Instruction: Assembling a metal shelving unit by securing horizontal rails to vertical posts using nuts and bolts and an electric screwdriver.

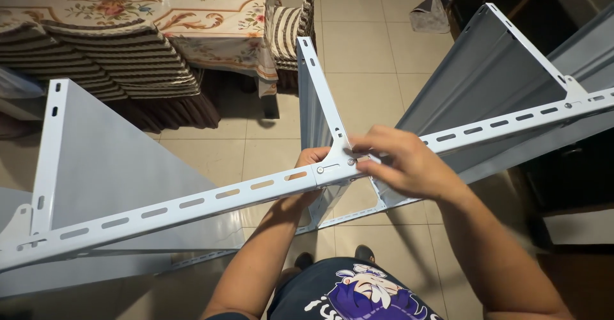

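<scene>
Home dining room, floral tablecloth (211, 13), tiled floor (371, 45)

The slotted upright (192, 205) and shelf panels (109, 166) are smooth, matt painted metal. The far tablecloth (211, 13) is woven floral cloth. The floor tiles (358, 45) are slightly glossy.

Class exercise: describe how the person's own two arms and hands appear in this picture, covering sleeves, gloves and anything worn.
Both the left hand and right hand are bare, ungloved, with no visible rings or watch. Both forearms are uncovered. No sleeve shows.
</scene>
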